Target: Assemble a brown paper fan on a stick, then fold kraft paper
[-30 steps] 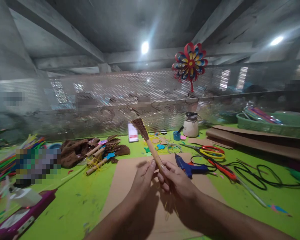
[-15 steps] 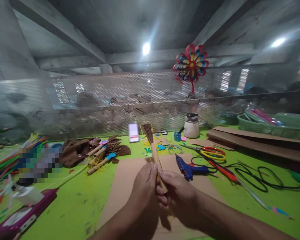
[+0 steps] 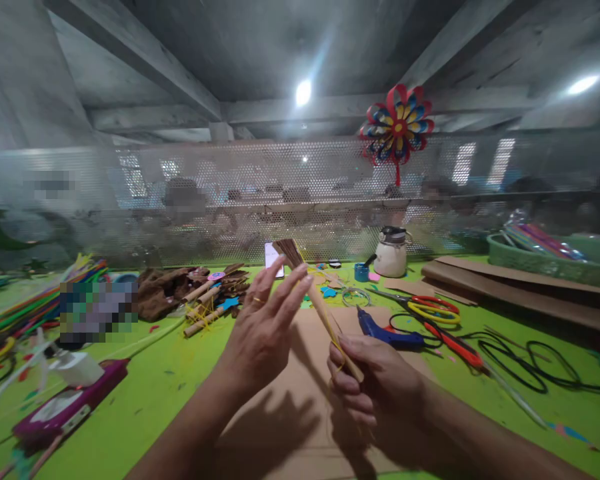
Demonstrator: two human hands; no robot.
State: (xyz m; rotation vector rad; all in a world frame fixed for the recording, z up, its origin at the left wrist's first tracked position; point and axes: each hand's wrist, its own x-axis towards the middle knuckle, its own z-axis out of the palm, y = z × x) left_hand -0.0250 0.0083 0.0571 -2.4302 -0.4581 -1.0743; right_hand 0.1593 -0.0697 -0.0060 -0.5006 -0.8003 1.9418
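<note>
My right hand (image 3: 367,377) is closed round the lower end of a small brown paper broom (image 3: 325,313), a rolled tan handle with a pleated dark brown fan at its top. The broom leans up and to the left, and yellow strands run along it. My left hand (image 3: 267,320) is open, fingers stretched out beside the upper handle, just below the fan. Whether its fingertips touch the broom I cannot tell. Beneath both hands lies a brown cardboard sheet (image 3: 275,433) on the green table.
A blue glue gun (image 3: 387,332) and scissors with red and yellow handles (image 3: 433,310) lie to the right, among black cords. Several similar paper brooms (image 3: 200,320) lie on the left, past a purple power strip (image 3: 70,407). A white jug (image 3: 391,257) stands behind.
My left hand has let go of the handle, opened and moved up and left towards the fan. The broom, held in my right hand, now tilts more to the left.
</note>
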